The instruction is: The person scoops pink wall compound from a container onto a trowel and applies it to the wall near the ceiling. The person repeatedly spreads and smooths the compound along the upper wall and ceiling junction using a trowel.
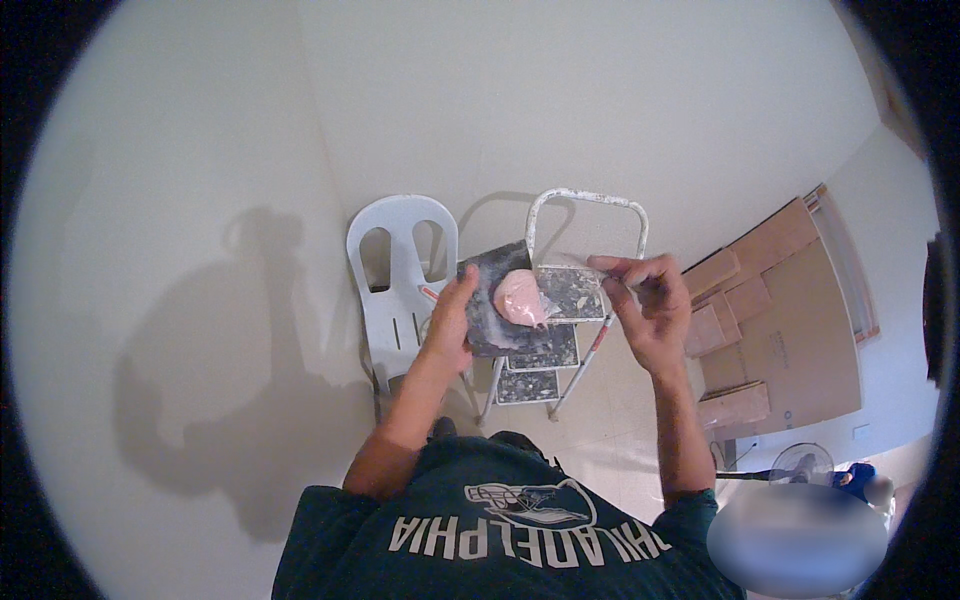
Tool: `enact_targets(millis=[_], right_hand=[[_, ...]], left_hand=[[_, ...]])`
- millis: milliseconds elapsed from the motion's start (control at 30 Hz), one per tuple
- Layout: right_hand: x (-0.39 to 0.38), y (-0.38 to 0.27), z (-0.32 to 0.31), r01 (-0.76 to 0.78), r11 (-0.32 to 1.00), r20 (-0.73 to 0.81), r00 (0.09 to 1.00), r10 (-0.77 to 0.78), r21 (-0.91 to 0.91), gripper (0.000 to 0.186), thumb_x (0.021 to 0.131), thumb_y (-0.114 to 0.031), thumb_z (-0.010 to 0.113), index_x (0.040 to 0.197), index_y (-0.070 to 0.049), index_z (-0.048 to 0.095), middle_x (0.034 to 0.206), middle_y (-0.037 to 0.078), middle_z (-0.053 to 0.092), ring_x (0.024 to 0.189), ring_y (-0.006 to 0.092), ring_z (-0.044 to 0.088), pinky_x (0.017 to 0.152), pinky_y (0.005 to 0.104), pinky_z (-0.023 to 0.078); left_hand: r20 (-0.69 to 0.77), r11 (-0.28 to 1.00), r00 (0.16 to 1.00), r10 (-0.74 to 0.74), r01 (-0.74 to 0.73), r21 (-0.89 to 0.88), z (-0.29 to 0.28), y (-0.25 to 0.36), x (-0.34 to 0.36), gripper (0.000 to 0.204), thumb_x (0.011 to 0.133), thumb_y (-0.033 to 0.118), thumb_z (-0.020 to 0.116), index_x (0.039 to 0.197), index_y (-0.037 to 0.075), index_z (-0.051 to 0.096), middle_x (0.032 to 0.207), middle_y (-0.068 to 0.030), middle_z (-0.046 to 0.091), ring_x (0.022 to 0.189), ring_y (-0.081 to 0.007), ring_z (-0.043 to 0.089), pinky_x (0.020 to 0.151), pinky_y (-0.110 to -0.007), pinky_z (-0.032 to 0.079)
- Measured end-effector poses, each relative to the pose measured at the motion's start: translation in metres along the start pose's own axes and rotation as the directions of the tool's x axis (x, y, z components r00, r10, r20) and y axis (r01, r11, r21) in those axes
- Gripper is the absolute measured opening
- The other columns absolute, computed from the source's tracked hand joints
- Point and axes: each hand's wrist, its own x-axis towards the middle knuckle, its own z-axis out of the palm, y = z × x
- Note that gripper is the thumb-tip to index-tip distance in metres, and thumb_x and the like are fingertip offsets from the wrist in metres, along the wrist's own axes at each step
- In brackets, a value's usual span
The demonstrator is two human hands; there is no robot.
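Observation:
My left hand (452, 325) is closed on the left edge of a dark, smeared flat board (483, 333), its thumb lying on top. On the board sits a lump of pink paste (520, 297), with a small whitish, shiny bit at its right side. To the right of the board, my right hand (650, 305) is raised, thumb and fingers drawn together in a pinch. A thin, pale shape seems to run left from those fingertips, too faint to name. The two hands are apart, and the right one does not touch the paste.
A white step ladder (570, 290) with paint-spattered treads stands behind the board. Left of it is a white plastic chair (385, 300). Pale walls (420, 100) meet in a corner. At right are a large brown panel (800, 340), a fan (803, 465) and a blurred oval patch.

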Motion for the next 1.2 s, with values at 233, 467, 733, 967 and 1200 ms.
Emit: enact_targets(millis=[233, 467, 733, 967, 1200], right_hand=[[0.0, 0.025, 0.003, 0.671, 0.57, 0.636, 0.709, -0.306, -0.474, 0.044, 0.079, -0.019, 0.063, 0.123, -0.022, 0.068, 0.131, -0.003, 0.064, 0.131, 0.0206, 0.056, 0.117, 0.0491, 0.037], [0.003, 0.02, -0.002, 0.687, 0.554, 0.652, 0.693, -0.307, -0.47, 0.04, 0.08, -0.018, 0.065, 0.12, -0.02, 0.07, 0.133, -0.004, 0.064, 0.132, 0.0174, 0.055, 0.116, 0.0476, 0.036], [0.012, 0.023, -0.006, 0.714, 0.518, 0.64, 0.681, -0.357, -0.471, 0.043, 0.076, -0.014, 0.071, 0.119, -0.018, 0.07, 0.131, -0.003, 0.065, 0.129, 0.0183, 0.057, 0.114, 0.0484, 0.038], [0.018, 0.039, 0.007, 0.711, 0.542, 0.743, 0.633, -0.215, -0.449, 0.048, 0.074, -0.01, 0.071, 0.121, -0.019, 0.069, 0.133, -0.003, 0.065, 0.13, 0.0191, 0.057, 0.114, 0.0487, 0.037], [-0.005, 0.046, 0.013, 0.362, 0.827, 0.282, 0.924, -0.258, -0.431, 0.06, 0.073, 0.004, 0.07, 0.131, -0.012, 0.064, 0.134, 0.006, 0.065, 0.125, 0.0248, 0.062, 0.109, 0.0425, 0.045]], left_hand=[[-0.052, 0.976, 0.998, -0.028, 0.038, 0.214, 0.016, 0.029, -0.005, 0.05, 0.103, 0.045, 0.054, 0.125, 0.001, 0.058, 0.113, -0.0098, 0.067, 0.106, -0.02, 0.066, 0.087, -0.039, 0.058], [-0.077, 0.902, 0.995, 0.057, -0.018, 0.431, 0.001, 0.031, 0.002, 0.049, 0.104, 0.046, 0.052, 0.116, 0.0, 0.061, 0.105, -0.0088, 0.066, 0.095, -0.0163, 0.064, 0.08, -0.035, 0.056], [-0.026, 0.765, 0.978, 0.208, -0.146, 0.627, -0.003, 0.037, 0.007, 0.045, 0.105, 0.043, 0.051, 0.102, 0.0, 0.063, 0.089, -0.0016, 0.061, 0.082, -0.0115, 0.055, 0.074, -0.032, 0.05], [-0.127, 0.779, 0.984, 0.127, -0.019, 0.627, -0.006, 0.036, 0.003, 0.046, 0.106, 0.041, 0.05, 0.107, -0.002, 0.063, 0.096, -0.0055, 0.065, 0.086, -0.0126, 0.059, 0.078, -0.031, 0.05], [-0.262, 0.996, 0.962, 0.076, -0.063, 0.059, -0.012, 0.035, 0.007, 0.041, 0.106, 0.037, 0.05, 0.124, 0.001, 0.058, 0.122, -0.0123, 0.064, 0.112, -0.0247, 0.064, 0.1, -0.044, 0.052]])
